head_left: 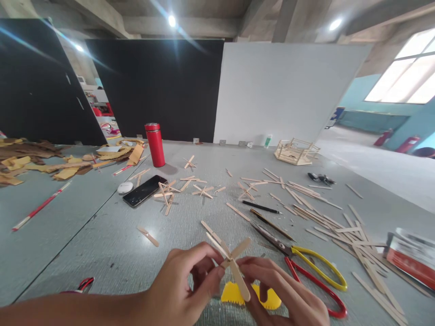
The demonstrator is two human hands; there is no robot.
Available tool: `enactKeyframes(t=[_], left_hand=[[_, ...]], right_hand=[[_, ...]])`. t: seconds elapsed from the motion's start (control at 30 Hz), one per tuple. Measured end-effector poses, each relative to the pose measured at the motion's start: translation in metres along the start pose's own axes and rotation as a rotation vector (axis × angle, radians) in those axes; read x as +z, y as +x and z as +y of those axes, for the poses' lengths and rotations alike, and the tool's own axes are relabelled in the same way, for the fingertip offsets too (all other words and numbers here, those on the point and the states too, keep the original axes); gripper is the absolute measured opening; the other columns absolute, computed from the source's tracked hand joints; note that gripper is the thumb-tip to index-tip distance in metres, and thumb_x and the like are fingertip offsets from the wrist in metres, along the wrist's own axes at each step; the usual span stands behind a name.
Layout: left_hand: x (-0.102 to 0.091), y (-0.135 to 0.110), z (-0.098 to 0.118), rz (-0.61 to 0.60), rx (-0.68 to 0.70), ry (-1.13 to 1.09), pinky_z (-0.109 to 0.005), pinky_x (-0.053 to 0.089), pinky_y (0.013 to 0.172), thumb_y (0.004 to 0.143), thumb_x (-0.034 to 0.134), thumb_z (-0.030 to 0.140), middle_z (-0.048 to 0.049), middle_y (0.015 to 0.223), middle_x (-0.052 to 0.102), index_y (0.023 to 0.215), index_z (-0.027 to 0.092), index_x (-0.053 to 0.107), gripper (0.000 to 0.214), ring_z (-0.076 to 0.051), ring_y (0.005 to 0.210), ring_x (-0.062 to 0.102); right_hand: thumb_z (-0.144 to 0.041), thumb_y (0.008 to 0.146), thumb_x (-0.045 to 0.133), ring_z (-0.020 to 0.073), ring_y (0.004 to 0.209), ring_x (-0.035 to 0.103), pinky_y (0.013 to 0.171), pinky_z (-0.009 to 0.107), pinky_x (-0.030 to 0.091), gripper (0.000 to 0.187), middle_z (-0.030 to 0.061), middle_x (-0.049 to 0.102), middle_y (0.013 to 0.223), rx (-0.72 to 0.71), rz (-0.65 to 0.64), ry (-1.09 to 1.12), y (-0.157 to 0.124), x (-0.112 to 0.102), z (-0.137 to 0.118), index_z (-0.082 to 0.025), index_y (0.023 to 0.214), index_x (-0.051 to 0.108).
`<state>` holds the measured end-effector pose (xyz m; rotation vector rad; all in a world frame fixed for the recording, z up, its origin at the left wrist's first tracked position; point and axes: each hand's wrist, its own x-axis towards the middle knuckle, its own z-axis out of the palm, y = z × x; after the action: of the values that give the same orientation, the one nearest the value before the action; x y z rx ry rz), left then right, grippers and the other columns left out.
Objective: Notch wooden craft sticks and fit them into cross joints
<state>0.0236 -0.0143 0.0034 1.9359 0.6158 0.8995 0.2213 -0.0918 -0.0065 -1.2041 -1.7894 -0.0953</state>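
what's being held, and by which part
The left hand and right hand hold a star-shaped piece of pale, flat wooden sticks, close to its central crossing.

Grey tabletop [108, 235], scattered wooden sticks [347, 230], red flask [155, 146], black phone [144, 191], scissors [287, 249], black pen [261, 207]

On my head view I have a star-like piece of pale, flat wooden sticks [241, 281], crossing at one middle point. I see it tilted above the bench [190, 222], one rounded end slanting low to the right, another fanning up right, a thin edge-on length pointing up left.
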Motion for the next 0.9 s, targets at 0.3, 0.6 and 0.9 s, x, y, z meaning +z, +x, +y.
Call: enactKeyframes(t=[0.3, 0.6, 0.9], left_hand=[[-0.018, 0.016, -0.025, 0.133, 0.572, 0.490, -0.028, 0.052, 0.077, 0.100, 0.059, 0.005, -0.0037, 0.094, 0.072, 0.117, 0.018, 0.064, 0.022, -0.015, 0.082, 0.065], [-0.027, 0.025, -0.034, 0.191, 0.548, 0.518, -0.026, 0.052, 0.077, 0.101, 0.062, 0.007, -0.0016, 0.094, 0.073, 0.111, 0.020, 0.067, 0.017, -0.013, 0.084, 0.067], [-0.062, 0.064, -0.033, 0.090, 0.197, 0.574, -0.026, 0.052, 0.064, 0.095, 0.069, 0.014, 0.0024, 0.078, 0.072, 0.092, 0.019, 0.073, 0.008, -0.013, 0.065, 0.064]], right_hand=[[-0.026, 0.100, 0.055, 0.0118, 0.066, 0.070, 0.056, 0.020, 0.059, 0.022, 0.0021, 0.076, 0.100, 0.318, 0.049, 0.002, 0.002, 0.004, 0.009, -0.028, 0.122, 0.054], [-0.032, 0.103, 0.052, 0.0116, 0.050, 0.056, 0.051, 0.022, 0.053, 0.017, -0.0046, 0.064, 0.075, 0.340, -0.045, -0.052, -0.001, 0.004, 0.020, -0.031, 0.120, 0.056], [-0.035, 0.104, 0.050, 0.0130, 0.049, 0.055, 0.049, 0.022, 0.050, 0.013, -0.0055, 0.063, 0.069, 0.324, -0.120, -0.040, -0.005, 0.010, 0.031, -0.029, 0.110, 0.060]])
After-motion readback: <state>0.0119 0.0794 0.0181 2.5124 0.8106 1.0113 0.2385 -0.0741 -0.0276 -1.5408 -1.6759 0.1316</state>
